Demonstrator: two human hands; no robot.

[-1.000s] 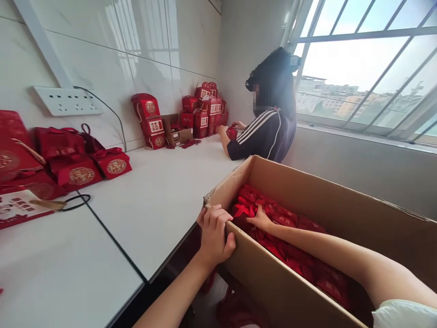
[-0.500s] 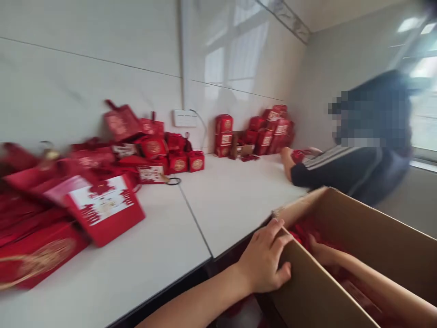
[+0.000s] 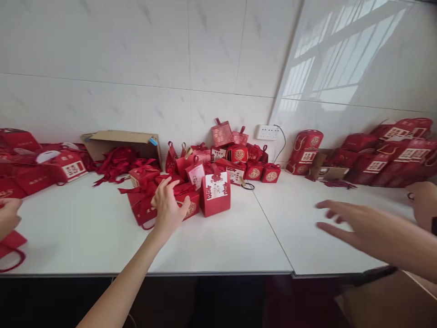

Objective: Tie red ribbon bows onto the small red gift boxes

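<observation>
My left hand (image 3: 169, 205) reaches over the counter with thumb and fingers apart, in front of a red gift box with ribbon (image 3: 139, 200). Whether its fingertips touch that box I cannot tell. Just right of it stands an upright red gift box with a white printed panel (image 3: 217, 200). More red gift boxes are heaped behind, among them small ones with gold emblems (image 3: 271, 174). My right hand (image 3: 355, 223) hangs above the right part of the counter, slightly blurred, fingers spread, holding nothing.
A cardboard carton of red ribbons (image 3: 123, 135) lies against the wall. Stacks of red boxes (image 3: 392, 150) stand far right, others (image 3: 37, 175) left. Other people's hands show at the left edge (image 3: 8, 218) and right edge (image 3: 423, 200). A large carton (image 3: 389, 303) sits below the counter edge.
The view has swung left. My left hand has left the large carton's rim and moved over to the red boxes. My right hand has come out of the carton, empty.
</observation>
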